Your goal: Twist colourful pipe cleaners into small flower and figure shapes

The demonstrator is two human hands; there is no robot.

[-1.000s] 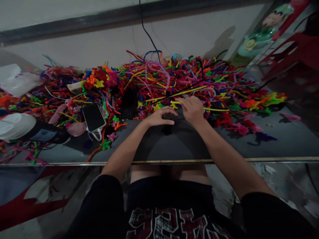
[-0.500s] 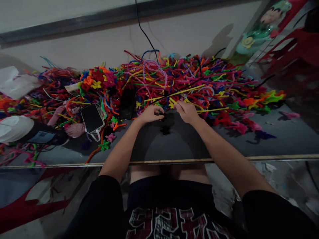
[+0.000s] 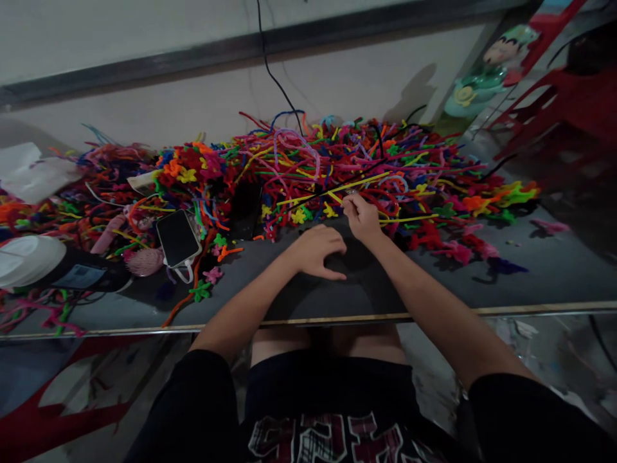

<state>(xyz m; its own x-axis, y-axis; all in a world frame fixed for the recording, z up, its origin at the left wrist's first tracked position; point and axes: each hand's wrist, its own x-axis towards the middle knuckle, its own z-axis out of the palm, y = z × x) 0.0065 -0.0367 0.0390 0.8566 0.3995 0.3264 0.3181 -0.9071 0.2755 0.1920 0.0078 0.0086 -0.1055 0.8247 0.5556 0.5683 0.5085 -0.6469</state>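
Low over the dark table my left hand (image 3: 320, 251) reaches rightward, its thumb and fingers curved apart with nothing visible between them. Whatever lies beneath that palm is hidden. My right hand (image 3: 361, 217) is closed at the front edge of the heap of pipe cleaners (image 3: 347, 154). From its fingertips sticks a short yellow pipe cleaner (image 3: 336, 198). Behind the fingers a small shiny metal piece (image 3: 351, 191) shows, too unclear to name. Close by, a long yellow pipe cleaner (image 3: 371, 180) lies across the heap, and a yellow flower shape (image 3: 299, 215) rests left of it.
To the left are a phone (image 3: 178, 238) with a white cable, a pink spiky ball (image 3: 144, 262) and a large black-and-white bottle (image 3: 62, 263) on its side. Red and pink shapes (image 3: 456, 247) lie right. A wooden edge (image 3: 332, 319) borders the table in front.
My left hand has moved right and nearer to me, its fingers spreading; the black flower shape on the table is now out of sight. My right hand remains at the heap. The view has shifted slightly.
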